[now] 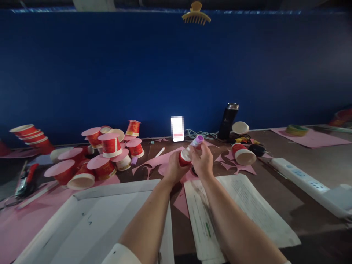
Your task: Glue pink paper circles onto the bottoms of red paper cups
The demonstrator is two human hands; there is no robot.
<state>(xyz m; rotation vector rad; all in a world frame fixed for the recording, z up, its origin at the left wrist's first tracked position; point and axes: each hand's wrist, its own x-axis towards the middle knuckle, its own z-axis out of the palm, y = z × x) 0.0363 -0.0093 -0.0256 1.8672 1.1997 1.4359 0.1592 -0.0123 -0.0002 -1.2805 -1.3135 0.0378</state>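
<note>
Near the middle of the table, my left hand is wrapped round a red paper cup, its whitish end turned up toward my right hand. My right hand grips a purple and white glue stick, with the lower end of the stick at the cup's pale end. The purple end points up and to the right. Pink paper scraps lie around and under both hands. Several red cups with pink paper discs on them stand to the left.
A white box lid lies at front left, printed sheets at front right. Behind stand a lit phone and a black flask. A white power strip is at right, near a tipped cup. Stacked cups lean far left.
</note>
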